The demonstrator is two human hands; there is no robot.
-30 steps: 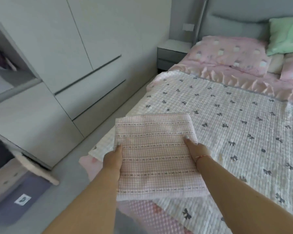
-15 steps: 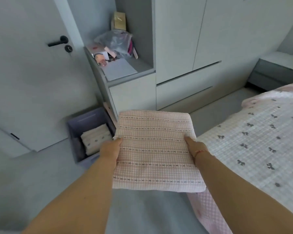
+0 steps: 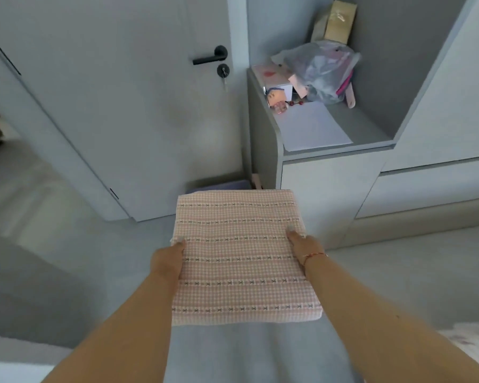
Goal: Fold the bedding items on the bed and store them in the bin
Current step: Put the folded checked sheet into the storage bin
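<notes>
You are holding the folded blanket (image 3: 242, 255) flat out in front of you, above the floor, with your left hand (image 3: 168, 261) gripping its left edge and your right hand (image 3: 304, 248) gripping its right edge. On each side the thumb is lying on top of the cloth; the other fingers are tucked underneath, so you cannot tell from here how they are spread. The bin (image 3: 219, 186) is showing only as a purple sliver just past the blanket's far edge, on the floor between the door (image 3: 108, 106) and the cabinet (image 3: 329, 200).

The main risk is that the blanket is hiding the bin from you, so you could be lowering it blind and catching the rim, which would push the layers apart. You are gripping only the two sides, so the near end is hanging unsupported and could sag or slide open if you tip the blanket forward. Whether the bin has room is not visible; forcing the blanket in could crumple the fold.
</notes>
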